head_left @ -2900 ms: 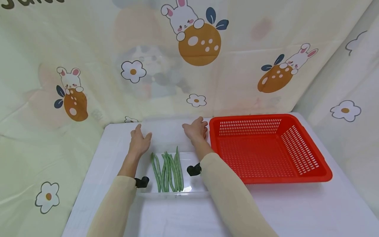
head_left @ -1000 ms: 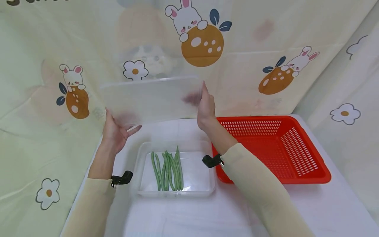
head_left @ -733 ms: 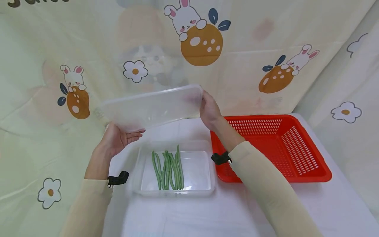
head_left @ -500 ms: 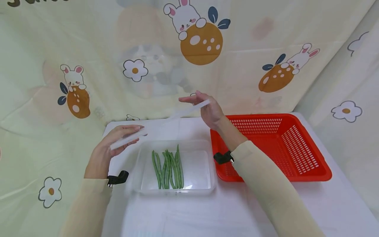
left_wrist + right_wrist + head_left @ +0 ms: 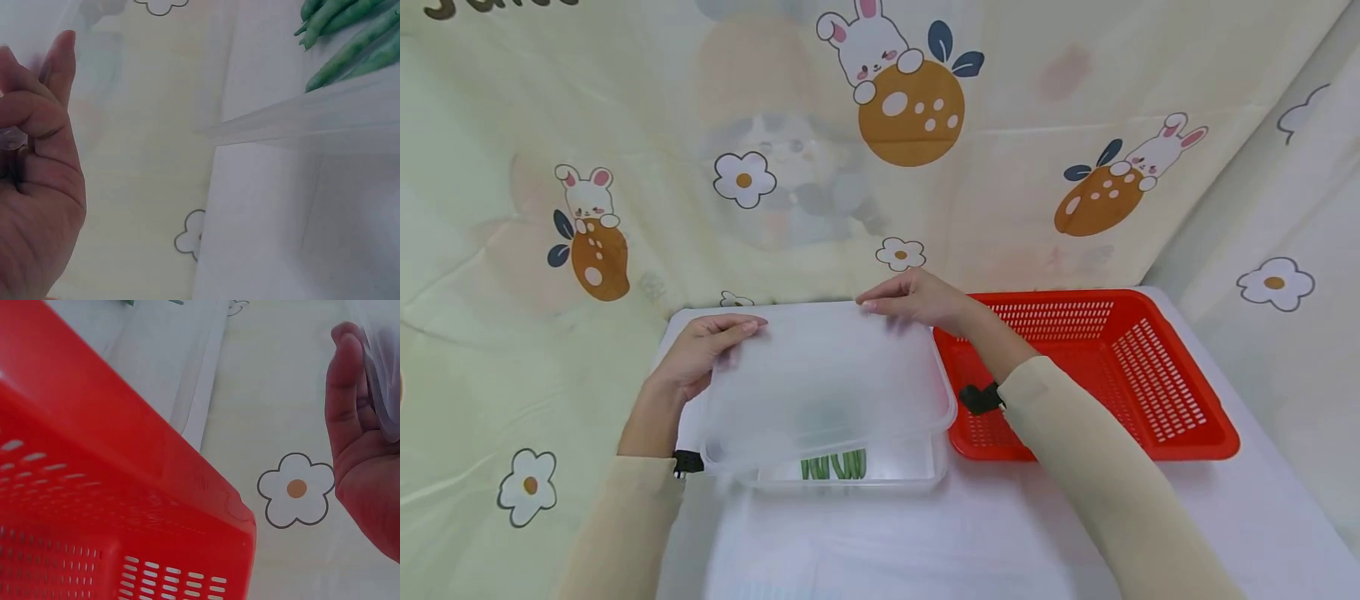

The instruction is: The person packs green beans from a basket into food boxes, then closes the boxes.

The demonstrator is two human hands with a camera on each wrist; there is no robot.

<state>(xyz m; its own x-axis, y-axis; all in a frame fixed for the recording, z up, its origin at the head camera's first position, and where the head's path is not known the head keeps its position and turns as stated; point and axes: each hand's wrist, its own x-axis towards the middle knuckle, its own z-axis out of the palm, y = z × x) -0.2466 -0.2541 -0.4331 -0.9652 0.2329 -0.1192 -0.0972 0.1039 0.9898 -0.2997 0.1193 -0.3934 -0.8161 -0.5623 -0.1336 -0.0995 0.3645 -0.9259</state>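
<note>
A translucent plastic lid is held up by its far edge, its near edge hanging lower and tilted over the clear plastic box. My left hand pinches the lid's far left corner between thumb and fingers. At the far right corner, my right hand grips the same lid, and the right wrist view shows the lid's edge between thumb and palm. Several green beans lie in the box; in the head view only their near ends show below the lid. More of the green beans appears in the left wrist view.
A red perforated basket stands right beside the box, under my right forearm. The table wears a white cover. Patterned curtain hangs close behind and along both sides.
The lid, earlier raised upright in front of the curtain, has been turned through edge-on and lowered above the box. Both hands have shifted to its far edge with it.
</note>
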